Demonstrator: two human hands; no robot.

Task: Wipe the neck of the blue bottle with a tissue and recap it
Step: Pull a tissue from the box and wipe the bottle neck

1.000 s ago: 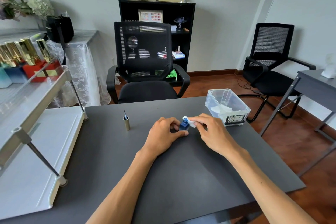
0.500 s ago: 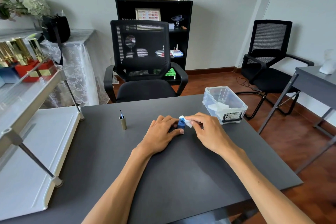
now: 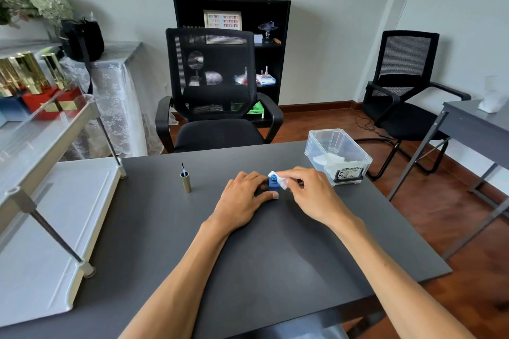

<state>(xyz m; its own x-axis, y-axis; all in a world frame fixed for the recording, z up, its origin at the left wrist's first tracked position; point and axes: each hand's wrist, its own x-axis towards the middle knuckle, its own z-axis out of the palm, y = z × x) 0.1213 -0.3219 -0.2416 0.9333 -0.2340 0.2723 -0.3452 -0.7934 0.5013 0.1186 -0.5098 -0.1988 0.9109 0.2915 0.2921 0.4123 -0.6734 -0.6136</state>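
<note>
Head view, left hand (image 3: pixel 242 198) grips blue bottle (image 3: pixel 273 186), right hand (image 3: pixel 311 192) pinches tissue (image 3: pixel 278 179) at its neck.

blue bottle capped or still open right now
Open. The blue bottle has a bare neck, with the tissue against it; its gold cap stands apart on the table, brush up.

A clear bin (image 3: pixel 338 154) sits at the desk's (image 3: pixel 275 256) far right edge. A white rack (image 3: pixel 55 215) stands at the left edge, gold-capped bottles (image 3: pixel 33 74) on its upper tier. Behind the far edge are a black chair (image 3: pixel 214 91) and a black shelf (image 3: pixel 264 36). A second chair (image 3: pixel 405 85) stands at right.
</note>
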